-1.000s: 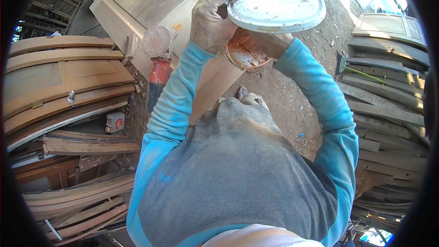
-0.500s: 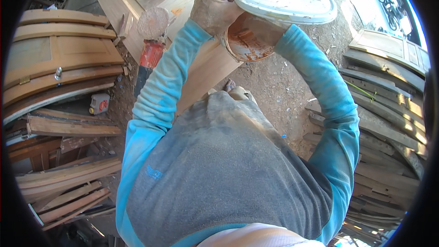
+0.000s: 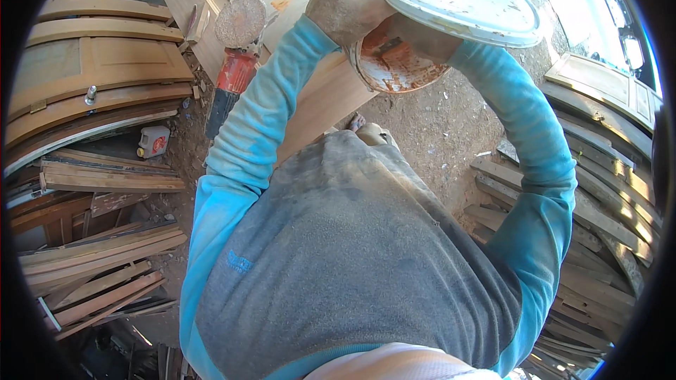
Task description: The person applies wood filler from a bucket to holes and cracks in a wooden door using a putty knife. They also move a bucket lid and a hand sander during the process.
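Observation:
My left hand (image 3: 350,1) is closed at the left edge of a round white lid (image 3: 461,1), its upper fingers lying over the rim. The lid is tilted above a white bucket (image 3: 401,79), whose inside is smeared with reddish-brown residue. The heel of my left hand is against or close beside the bucket's rim; which, I cannot tell. Beneath the lid, my right hand (image 3: 424,40) reaches in at the bucket's mouth. Its fingers are hidden by the lid and bucket.
Left of my left forearm, a red and black power sander (image 3: 236,72) with a round disc rests by a wooden door panel (image 3: 317,109). Stacked doors (image 3: 105,63), a small jug (image 3: 153,142) and planks (image 3: 113,176) lie left. More boards (image 3: 598,190) are piled right.
Both hands, the lid and the bucket have shifted slightly to the right in the picture. My left hand keeps its hold on the lid.

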### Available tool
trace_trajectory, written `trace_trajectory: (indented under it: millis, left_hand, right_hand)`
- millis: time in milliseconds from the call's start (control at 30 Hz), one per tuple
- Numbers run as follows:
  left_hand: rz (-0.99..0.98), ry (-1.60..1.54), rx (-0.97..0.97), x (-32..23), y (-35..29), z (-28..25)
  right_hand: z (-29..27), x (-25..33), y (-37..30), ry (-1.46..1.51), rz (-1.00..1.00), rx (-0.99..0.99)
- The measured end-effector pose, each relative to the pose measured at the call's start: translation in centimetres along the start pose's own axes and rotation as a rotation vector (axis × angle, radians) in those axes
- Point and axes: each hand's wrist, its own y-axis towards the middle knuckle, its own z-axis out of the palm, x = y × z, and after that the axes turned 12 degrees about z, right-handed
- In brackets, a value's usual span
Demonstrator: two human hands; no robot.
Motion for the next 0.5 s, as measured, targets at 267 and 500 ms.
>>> trace_trajectory:
  millis: [267, 500]
  left_hand:
    - [-0.066, -0.062, 0.029, 0.3, 0.3, 0.4]
    - [-0.067, -0.061, 0.067, -0.1, 0.9, -0.1]
  right_hand:
    - [-1.6, 1.3, -1.0, -0.207, -0.116, -0.020]
    - [-3.6, 0.5, -2.8, -0.319, -0.365, -0.201]
